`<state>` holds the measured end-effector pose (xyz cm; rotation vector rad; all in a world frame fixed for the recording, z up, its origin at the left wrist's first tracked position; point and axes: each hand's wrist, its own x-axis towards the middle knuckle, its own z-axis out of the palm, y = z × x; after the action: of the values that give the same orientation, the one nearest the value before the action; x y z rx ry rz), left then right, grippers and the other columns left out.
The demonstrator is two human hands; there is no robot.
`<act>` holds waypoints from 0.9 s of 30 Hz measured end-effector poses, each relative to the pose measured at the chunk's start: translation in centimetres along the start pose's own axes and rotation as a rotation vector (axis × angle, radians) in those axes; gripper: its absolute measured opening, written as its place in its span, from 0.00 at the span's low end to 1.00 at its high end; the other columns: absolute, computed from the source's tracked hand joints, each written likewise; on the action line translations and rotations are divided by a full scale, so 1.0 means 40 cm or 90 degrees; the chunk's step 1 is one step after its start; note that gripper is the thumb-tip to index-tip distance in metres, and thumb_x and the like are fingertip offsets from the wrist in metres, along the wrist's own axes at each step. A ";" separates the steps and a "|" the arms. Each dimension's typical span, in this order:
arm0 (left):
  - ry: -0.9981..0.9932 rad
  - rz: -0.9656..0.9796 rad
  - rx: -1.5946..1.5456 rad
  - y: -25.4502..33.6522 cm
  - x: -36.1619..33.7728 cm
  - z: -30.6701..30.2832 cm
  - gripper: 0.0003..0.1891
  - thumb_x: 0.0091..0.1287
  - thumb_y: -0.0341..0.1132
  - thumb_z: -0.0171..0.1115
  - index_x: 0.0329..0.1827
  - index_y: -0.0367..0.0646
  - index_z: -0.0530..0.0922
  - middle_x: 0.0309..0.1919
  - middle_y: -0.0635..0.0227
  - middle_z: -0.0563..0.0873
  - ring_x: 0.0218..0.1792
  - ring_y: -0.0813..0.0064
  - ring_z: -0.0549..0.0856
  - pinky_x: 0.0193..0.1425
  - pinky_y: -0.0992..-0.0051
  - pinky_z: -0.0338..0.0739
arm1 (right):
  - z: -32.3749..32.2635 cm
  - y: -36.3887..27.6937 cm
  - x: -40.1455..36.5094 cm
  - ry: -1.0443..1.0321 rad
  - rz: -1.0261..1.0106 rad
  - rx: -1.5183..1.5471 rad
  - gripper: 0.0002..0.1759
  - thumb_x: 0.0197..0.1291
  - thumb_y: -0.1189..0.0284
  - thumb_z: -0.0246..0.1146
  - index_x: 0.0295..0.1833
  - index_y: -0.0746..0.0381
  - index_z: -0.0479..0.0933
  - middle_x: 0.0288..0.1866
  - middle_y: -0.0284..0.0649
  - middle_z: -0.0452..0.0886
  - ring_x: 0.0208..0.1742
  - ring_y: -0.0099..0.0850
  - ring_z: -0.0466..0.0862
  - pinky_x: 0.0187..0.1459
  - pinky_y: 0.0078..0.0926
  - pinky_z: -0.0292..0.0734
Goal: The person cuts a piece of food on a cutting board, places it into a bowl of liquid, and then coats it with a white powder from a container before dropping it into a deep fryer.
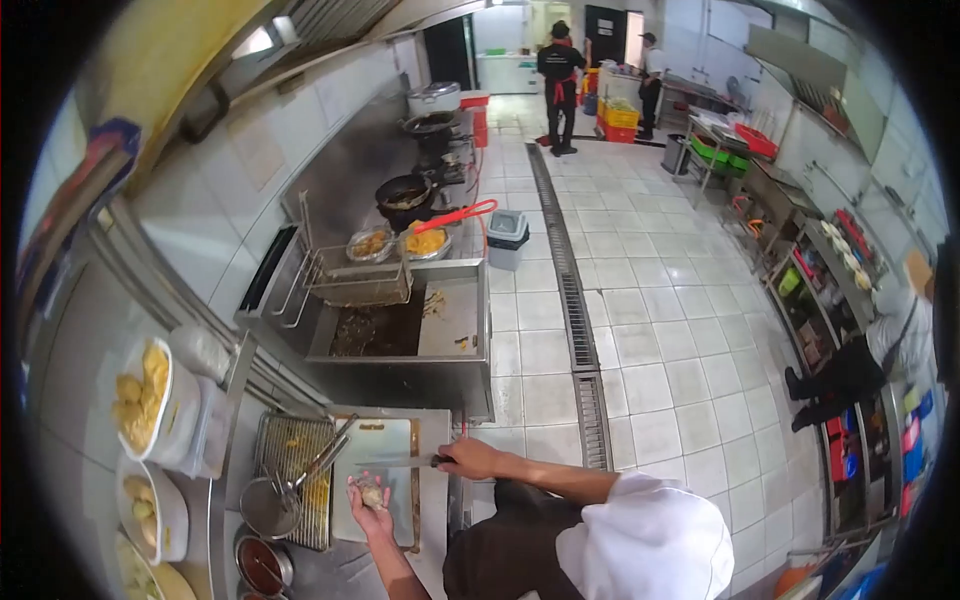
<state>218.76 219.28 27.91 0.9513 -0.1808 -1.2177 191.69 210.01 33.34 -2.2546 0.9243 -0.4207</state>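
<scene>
2 hands in use, bottom center of the frame. Right hand (pixel 467 458): fingers closed around the handle of 1 knife (pixel 395 462), blade pointing left over the cutting board (pixel 378 440). Left hand (pixel 374 515): palm up, fingers curled around 1 greyish-brown food piece (pixel 371 492), just below the blade. Too small to tell what food.

Left of the board: 1 wire rack (pixel 318 505) in a tray, with 1 strainer (pixel 270 510) and tongs (pixel 325 452) on it. Below those, 1 metal pot (pixel 285 560) of red sauce.

Lower left, 3 food tubs in a column: top tub (pixel 178 425) has yellow coated pieces, middle tub (pixel 175 515) pale yellow-green pieces, bottom tub (pixel 175 583) pale contents, unclear.

Center left: 1 fryer (pixel 400 375), dark oil inside, 1 wire basket (pixel 360 285) at its back. Behind it, 2 bowls of fried food: left bowl (pixel 371 245), right bowl (pixel 427 243), red-handled utensil (pixel 455 215) across the right one.

Farther up: 2 woks, near wok (pixel 403 191) and far wok (pixel 430 123), then 1 silver pot (pixel 435 98).

Right edge: 1 co-worker (pixel 890 335). Top center: 2 more, one in black (pixel 560 70), one in white (pixel 652 80).
</scene>
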 end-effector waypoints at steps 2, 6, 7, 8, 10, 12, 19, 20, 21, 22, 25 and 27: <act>-0.052 0.007 0.038 -0.002 0.035 0.071 0.23 0.69 0.46 0.51 0.68 0.63 0.63 0.58 0.74 0.76 0.52 0.70 0.79 0.50 0.65 0.73 | -0.029 -0.010 -0.058 0.009 0.026 0.024 0.19 0.62 0.59 0.58 0.42 0.66 0.72 0.33 0.55 0.79 0.39 0.55 0.79 0.42 0.52 0.71; -0.127 0.014 0.032 -0.036 0.108 0.153 0.22 0.71 0.46 0.48 0.68 0.63 0.64 0.55 0.74 0.77 0.49 0.72 0.78 0.45 0.67 0.73 | -0.067 -0.022 -0.122 0.034 0.083 0.009 0.18 0.61 0.60 0.59 0.43 0.67 0.75 0.33 0.55 0.80 0.39 0.55 0.80 0.42 0.51 0.73; -0.147 -0.002 -0.019 -0.051 0.127 0.158 0.22 0.71 0.47 0.47 0.68 0.62 0.65 0.54 0.74 0.77 0.48 0.72 0.78 0.44 0.68 0.73 | -0.067 -0.019 -0.129 0.046 0.104 0.003 0.18 0.61 0.61 0.58 0.44 0.67 0.74 0.33 0.55 0.80 0.39 0.54 0.80 0.42 0.51 0.73; -0.153 -0.006 -0.019 -0.057 0.129 0.177 0.22 0.71 0.47 0.47 0.68 0.62 0.65 0.54 0.74 0.77 0.48 0.72 0.78 0.44 0.68 0.73 | -0.070 -0.015 -0.136 0.056 0.125 -0.004 0.18 0.61 0.61 0.58 0.44 0.67 0.74 0.33 0.55 0.80 0.39 0.54 0.80 0.41 0.50 0.73; -0.140 0.009 -0.081 -0.063 0.134 0.209 0.20 0.72 0.45 0.48 0.65 0.54 0.67 0.55 0.70 0.76 0.51 0.68 0.76 0.50 0.68 0.72 | -0.072 -0.010 -0.137 0.059 0.137 -0.015 0.18 0.61 0.61 0.58 0.44 0.67 0.74 0.33 0.54 0.80 0.39 0.54 0.80 0.42 0.50 0.73; -0.147 0.032 -0.082 -0.072 0.144 0.222 0.21 0.72 0.46 0.47 0.65 0.53 0.67 0.55 0.70 0.76 0.50 0.68 0.76 0.49 0.68 0.72 | -0.074 -0.007 -0.123 0.063 0.148 -0.022 0.18 0.61 0.62 0.58 0.45 0.67 0.74 0.34 0.54 0.81 0.40 0.54 0.80 0.42 0.50 0.73; -0.077 0.195 -0.031 -0.093 0.117 0.202 0.23 0.73 0.47 0.46 0.67 0.48 0.65 0.56 0.68 0.73 0.53 0.67 0.74 0.53 0.67 0.71 | -0.039 -0.065 -0.134 0.089 0.137 -0.027 0.18 0.62 0.61 0.58 0.43 0.68 0.73 0.34 0.55 0.81 0.40 0.53 0.81 0.42 0.49 0.75; -0.075 0.192 -0.030 -0.093 0.105 0.196 0.23 0.73 0.47 0.46 0.67 0.48 0.65 0.56 0.68 0.73 0.53 0.67 0.74 0.53 0.67 0.71 | -0.025 -0.082 -0.145 0.102 0.149 -0.014 0.18 0.62 0.61 0.57 0.42 0.68 0.73 0.34 0.55 0.81 0.39 0.53 0.81 0.42 0.49 0.75; -0.062 0.244 0.007 -0.094 0.098 0.197 0.23 0.73 0.46 0.45 0.67 0.46 0.64 0.58 0.66 0.72 0.55 0.67 0.73 0.57 0.66 0.69 | -0.016 -0.096 -0.155 0.101 0.150 -0.015 0.18 0.62 0.61 0.57 0.42 0.68 0.73 0.34 0.55 0.81 0.39 0.53 0.81 0.42 0.49 0.75; -0.049 0.296 0.047 -0.092 0.092 0.196 0.23 0.73 0.44 0.45 0.67 0.45 0.64 0.59 0.64 0.71 0.58 0.66 0.72 0.61 0.65 0.67 | -0.003 -0.115 -0.164 0.100 0.174 -0.013 0.18 0.63 0.62 0.57 0.42 0.68 0.74 0.33 0.55 0.80 0.39 0.53 0.81 0.41 0.49 0.75; 0.034 0.363 0.065 -0.059 0.008 0.259 0.22 0.74 0.42 0.45 0.67 0.43 0.63 0.62 0.61 0.67 0.61 0.65 0.69 0.67 0.65 0.61 | 0.042 -0.132 -0.185 0.104 0.199 -0.009 0.17 0.63 0.62 0.56 0.42 0.68 0.74 0.33 0.56 0.80 0.39 0.54 0.81 0.41 0.49 0.75; 0.028 0.368 0.069 -0.051 -0.006 0.262 0.22 0.74 0.42 0.45 0.67 0.42 0.63 0.63 0.61 0.66 0.62 0.64 0.68 0.67 0.64 0.60 | 0.050 -0.147 -0.196 0.107 0.202 -0.007 0.17 0.63 0.63 0.56 0.42 0.69 0.73 0.32 0.56 0.80 0.39 0.55 0.81 0.41 0.49 0.75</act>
<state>211.05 213.98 33.05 0.9319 -0.4569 -0.6594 190.18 219.65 35.53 -2.0555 1.3483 -0.4652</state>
